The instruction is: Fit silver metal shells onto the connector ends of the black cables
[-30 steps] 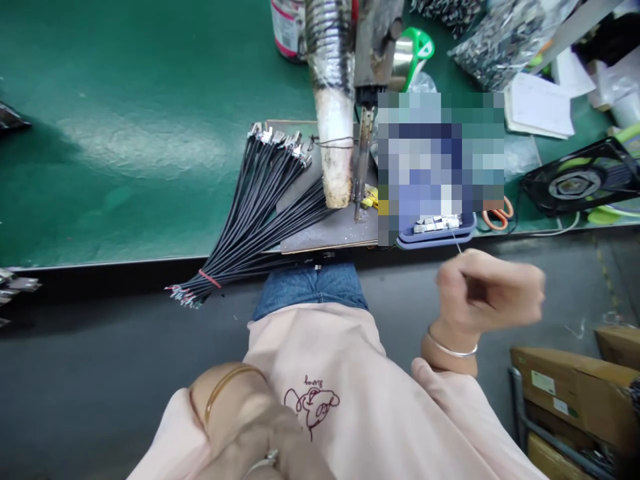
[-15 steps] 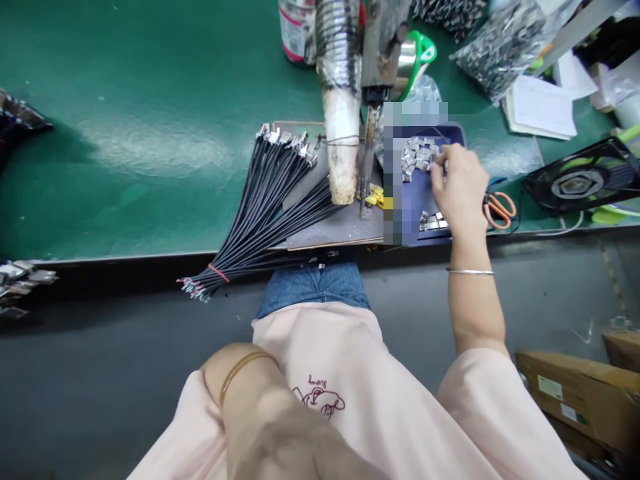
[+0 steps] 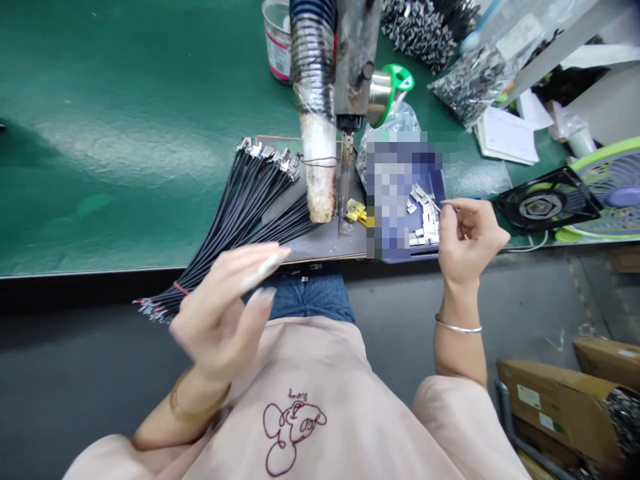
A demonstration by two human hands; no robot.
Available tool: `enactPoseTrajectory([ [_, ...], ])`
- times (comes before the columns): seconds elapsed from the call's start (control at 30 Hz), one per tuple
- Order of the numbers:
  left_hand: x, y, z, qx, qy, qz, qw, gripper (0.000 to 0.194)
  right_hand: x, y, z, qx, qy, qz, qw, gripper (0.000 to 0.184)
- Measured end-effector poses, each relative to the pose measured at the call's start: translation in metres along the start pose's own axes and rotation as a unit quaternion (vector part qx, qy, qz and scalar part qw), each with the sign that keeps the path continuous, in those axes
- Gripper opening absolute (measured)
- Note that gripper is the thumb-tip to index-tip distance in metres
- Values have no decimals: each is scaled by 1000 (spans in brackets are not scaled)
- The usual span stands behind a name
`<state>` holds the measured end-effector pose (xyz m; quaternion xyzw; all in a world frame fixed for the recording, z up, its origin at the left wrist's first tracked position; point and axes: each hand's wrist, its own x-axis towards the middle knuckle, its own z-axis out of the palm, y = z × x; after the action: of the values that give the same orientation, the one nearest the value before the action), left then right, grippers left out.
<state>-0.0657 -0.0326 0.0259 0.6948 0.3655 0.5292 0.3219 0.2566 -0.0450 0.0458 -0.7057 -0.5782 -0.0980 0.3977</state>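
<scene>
My left hand point(image 3: 227, 310) is raised over my lap, fingers stretched out and thumb apart, holding nothing visible. Just beyond it lies a bundle of black cables point(image 3: 215, 227), tied with a red band, metal connectors at the far ends and stripped wires at the near end. Thumb and forefinger of my right hand point(image 3: 470, 237) are pinched at the right rim of a blue tray point(image 3: 436, 175). A thin, stick-like tool point(image 3: 436, 207) seems to stick out of the pinch; its kind is unclear. Small metal connectors point(image 3: 429, 223) lie inside the tray, partly covered by blurred blocks.
A soldering iron point(image 3: 345, 180) and a white-tipped fume hose point(image 3: 320, 167) hang above a grey board point(image 3: 325, 248). Behind stand a solder spool point(image 3: 383, 93) and a tub point(image 3: 277, 50). To the right are a black fan point(image 3: 545, 203), a notebook point(image 3: 507, 137) and a bag of connectors point(image 3: 470, 87).
My left hand has come up from low at my body to beside the cable bundle. The right hand reached into the tray, then drew back to its right rim. Connectors now lie closer to the near side.
</scene>
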Motion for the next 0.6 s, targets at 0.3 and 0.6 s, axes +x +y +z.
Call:
enactPoseTrajectory([
  [0.3,43,-71,49,375,-87,109,916,17,6,16,25,-76,-141,13,987,12],
  [0.6,18,-53,51,300,-77,168,936,15,20,13,39,-69,-225,-48,971,17],
])
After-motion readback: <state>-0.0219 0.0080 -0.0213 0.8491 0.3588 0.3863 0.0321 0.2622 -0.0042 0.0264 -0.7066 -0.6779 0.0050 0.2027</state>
